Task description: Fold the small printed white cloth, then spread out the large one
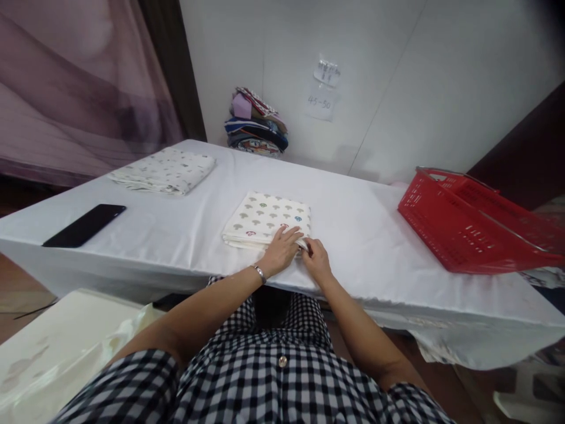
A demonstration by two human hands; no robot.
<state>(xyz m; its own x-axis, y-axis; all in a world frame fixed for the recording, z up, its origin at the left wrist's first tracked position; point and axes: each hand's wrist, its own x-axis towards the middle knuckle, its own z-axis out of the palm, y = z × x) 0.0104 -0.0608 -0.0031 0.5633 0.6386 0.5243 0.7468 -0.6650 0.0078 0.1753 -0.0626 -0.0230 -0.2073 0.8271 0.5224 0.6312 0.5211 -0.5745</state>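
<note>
A folded cream cloth printed with small mushroom shapes (265,217) lies near the front edge of a table covered in a white sheet (353,229). My left hand (279,252) rests flat on the cloth's near right corner, fingers spread. My right hand (316,259) pinches the same corner's edge between thumb and fingers. A metal bracelet sits on my left wrist.
A second folded printed cloth (164,171) lies at the table's far left. A black phone (85,225) is near the left front edge. A red plastic basket (477,221) stands on the right. A pile of folded fabrics (256,125) leans against the back wall.
</note>
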